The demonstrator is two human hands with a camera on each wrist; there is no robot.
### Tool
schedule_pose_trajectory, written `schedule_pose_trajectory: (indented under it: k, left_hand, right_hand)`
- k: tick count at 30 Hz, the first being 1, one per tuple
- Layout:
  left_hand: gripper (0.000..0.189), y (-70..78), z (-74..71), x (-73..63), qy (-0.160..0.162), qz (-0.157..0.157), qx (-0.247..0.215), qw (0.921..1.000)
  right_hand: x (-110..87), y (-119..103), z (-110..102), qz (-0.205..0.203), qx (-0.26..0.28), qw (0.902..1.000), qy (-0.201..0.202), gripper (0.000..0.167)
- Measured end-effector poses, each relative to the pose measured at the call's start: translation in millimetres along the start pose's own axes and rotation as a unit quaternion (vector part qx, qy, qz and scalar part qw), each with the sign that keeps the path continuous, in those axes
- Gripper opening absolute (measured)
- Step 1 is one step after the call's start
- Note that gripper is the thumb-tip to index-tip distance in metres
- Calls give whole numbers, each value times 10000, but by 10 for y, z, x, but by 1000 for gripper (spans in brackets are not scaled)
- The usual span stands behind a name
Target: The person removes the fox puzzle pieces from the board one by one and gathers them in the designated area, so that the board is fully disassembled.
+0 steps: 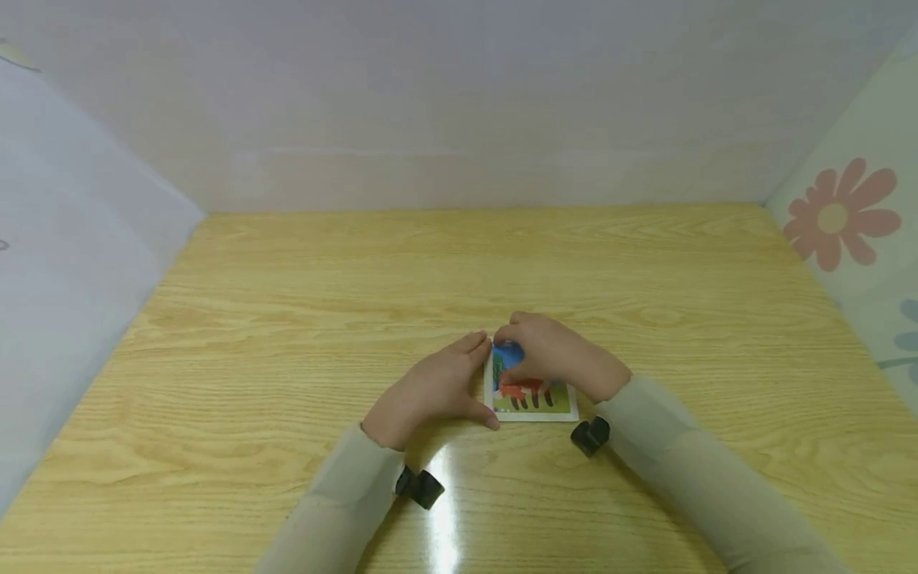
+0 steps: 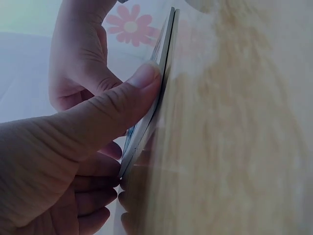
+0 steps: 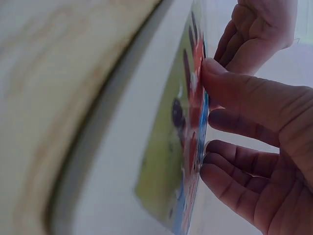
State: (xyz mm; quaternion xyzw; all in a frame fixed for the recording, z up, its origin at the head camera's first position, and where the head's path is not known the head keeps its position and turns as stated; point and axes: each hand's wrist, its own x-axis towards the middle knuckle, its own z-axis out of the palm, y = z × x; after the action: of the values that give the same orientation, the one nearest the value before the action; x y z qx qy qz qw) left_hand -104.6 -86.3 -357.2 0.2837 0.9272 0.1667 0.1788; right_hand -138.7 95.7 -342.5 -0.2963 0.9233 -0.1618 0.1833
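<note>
On the table lies a small square picture board (image 1: 534, 416) with a white border. Its picture (image 3: 161, 166) shows a red, fox-like animal with dark legs, green ground and blue above. My left hand (image 1: 439, 391) holds the board's left side, its thumb by the near corner and its fingers at the far corner. From the right, my right hand (image 1: 548, 355) reaches over the board and covers much of the upper right. Its thumb and bent fingertips touch the picture, spread apart. The left wrist view shows the board's thin edge (image 2: 164, 73) against my left thumb.
The wood-grain table (image 1: 301, 279) extends on every side of the board. A pale wall (image 1: 473, 104) stands behind it, with side walls left and right; the right one carries a pink flower (image 1: 835, 217). Dark wrist cameras (image 1: 423, 488) sit at both sleeves.
</note>
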Motion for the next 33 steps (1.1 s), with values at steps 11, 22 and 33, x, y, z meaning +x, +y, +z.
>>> schedule_pose_trajectory:
  k: [11, 22, 33]
  left_hand:
    - [111, 21, -9, -19, 17, -174, -71, 9998]
    - [112, -10, 29, -44, 82, -277, -325, 9991]
    - [112, 5, 40, -77, 88, -338, -464, 9983]
  right_hand:
    - [24, -27, -44, -82, 86, 9998, -140, 52]
    - [18, -36, -27, -228, 135, 9996, 26, 46]
    - [-8, -50, -22, -90, 265, 9996, 2, 47]
